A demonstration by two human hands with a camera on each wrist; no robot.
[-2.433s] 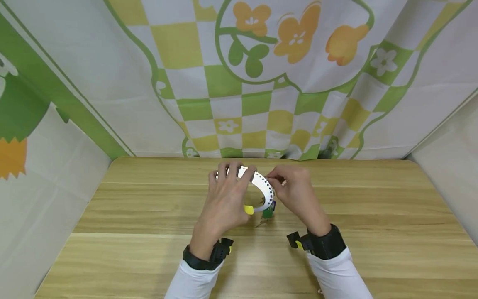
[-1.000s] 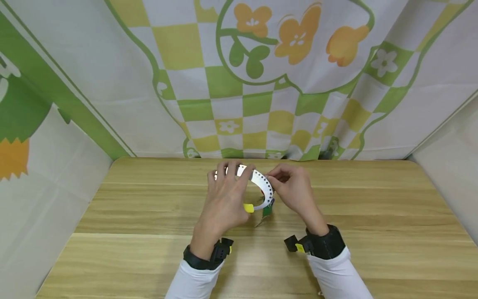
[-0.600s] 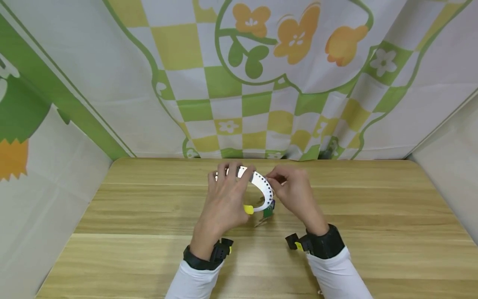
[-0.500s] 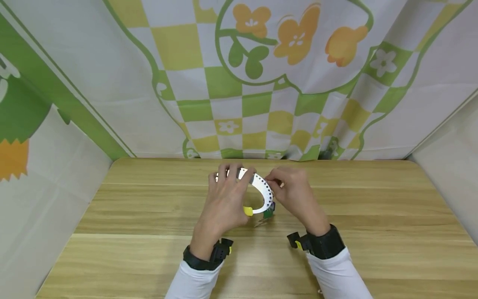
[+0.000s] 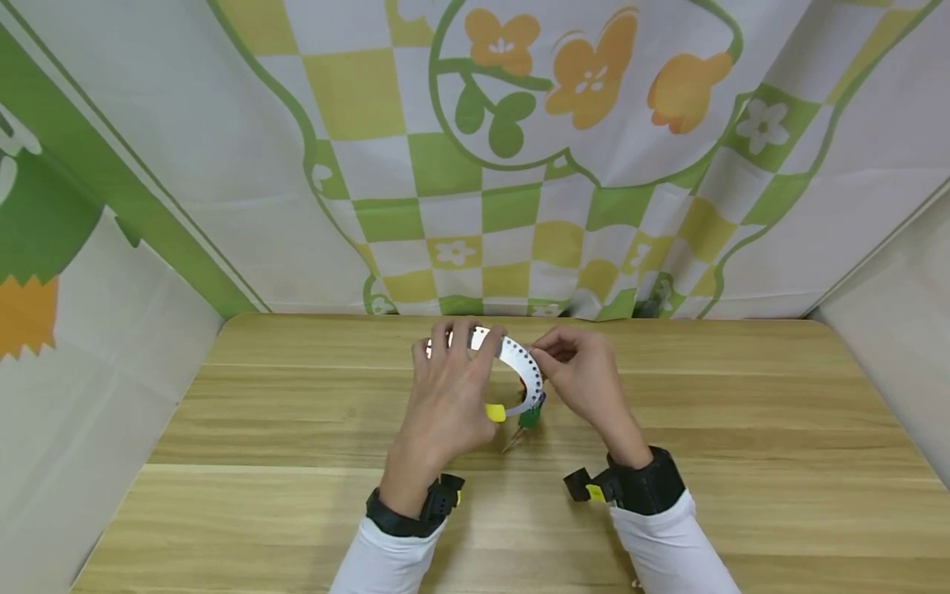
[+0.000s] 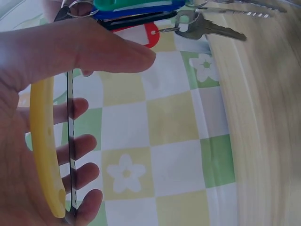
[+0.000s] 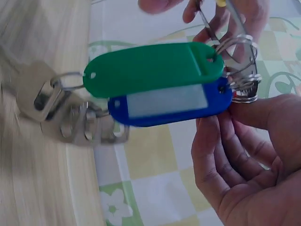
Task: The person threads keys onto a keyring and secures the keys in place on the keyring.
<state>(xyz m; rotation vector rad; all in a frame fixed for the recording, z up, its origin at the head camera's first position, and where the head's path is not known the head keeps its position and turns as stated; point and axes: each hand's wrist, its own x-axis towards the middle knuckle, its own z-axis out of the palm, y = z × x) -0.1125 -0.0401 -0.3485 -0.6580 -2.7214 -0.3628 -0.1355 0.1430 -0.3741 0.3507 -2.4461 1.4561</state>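
Observation:
My left hand (image 5: 449, 392) grips a flat, curved metal key holder (image 5: 521, 363) with a row of holes and a yellow handle (image 6: 44, 146). Its fingers curl around the band in the left wrist view. At the band's right side, my right hand (image 5: 590, 379) pinches at the small split rings (image 7: 245, 87); its fingertips are partly hidden behind the tags. From these rings hang a green key tag (image 7: 150, 68) and a blue key tag (image 7: 169, 106) with a white label. A red key tag (image 6: 153, 35) and a metal key (image 6: 200, 26) show in the left wrist view.
Both hands work above a wooden table (image 5: 297, 495), near its back edge. Behind it hangs a checked, flowered curtain (image 5: 512, 206). Each wrist wears a black strap (image 5: 647, 483) with a small camera mount. A tiny pale item lies by the right sleeve.
The key holder tips slightly back and forth in my left hand. The hanging tags and keys swing beneath it. My right hand shifts a little and stays pinched at the band's edge.

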